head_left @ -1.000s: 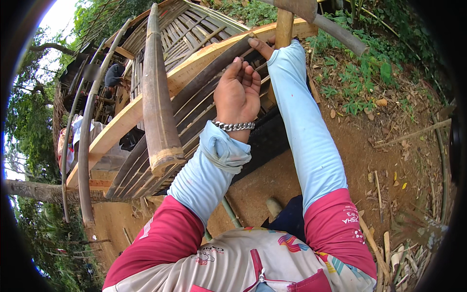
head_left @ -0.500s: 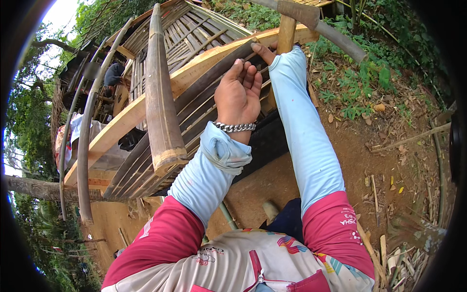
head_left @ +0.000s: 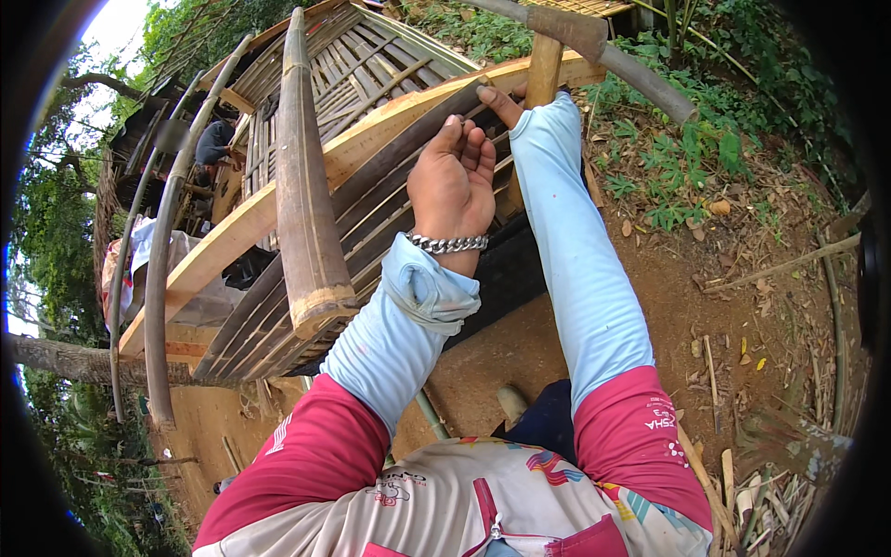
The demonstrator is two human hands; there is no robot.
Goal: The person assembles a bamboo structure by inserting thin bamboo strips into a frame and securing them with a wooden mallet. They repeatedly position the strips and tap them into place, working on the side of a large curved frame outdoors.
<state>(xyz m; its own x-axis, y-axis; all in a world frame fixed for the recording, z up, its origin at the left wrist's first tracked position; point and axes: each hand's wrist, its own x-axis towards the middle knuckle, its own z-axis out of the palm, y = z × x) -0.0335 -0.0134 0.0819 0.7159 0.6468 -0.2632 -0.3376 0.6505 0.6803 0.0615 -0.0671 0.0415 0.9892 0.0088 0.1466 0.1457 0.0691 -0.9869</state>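
Observation:
My left hand [head_left: 453, 190], a chain bracelet at its wrist, is raised palm up above the slats. Its thumb and fingertips are pinched together, and whatever they hold is too small to make out. To its right, my right hand [head_left: 504, 108] is wrapped round the wooden handle of a hammer [head_left: 544, 72]. The rusty head is up beyond the hand, and the sleeve hides part of the grip. Dark bamboo slats [head_left: 371, 218] lie under both hands, along a pale sawn wooden beam [head_left: 225, 237].
A thick bamboo piece [head_left: 311, 195] crosses the beam on the left, with a thinner curved pole [head_left: 160, 278] beyond it. A grey pole [head_left: 650, 82] passes behind the hammer head. A person [head_left: 215, 144] bends at the far left. Split offcuts [head_left: 752, 506] lie at the lower right.
My right forearm and the hammer have shifted very slightly left. My left hand keeps the same pinch in nearly the same place.

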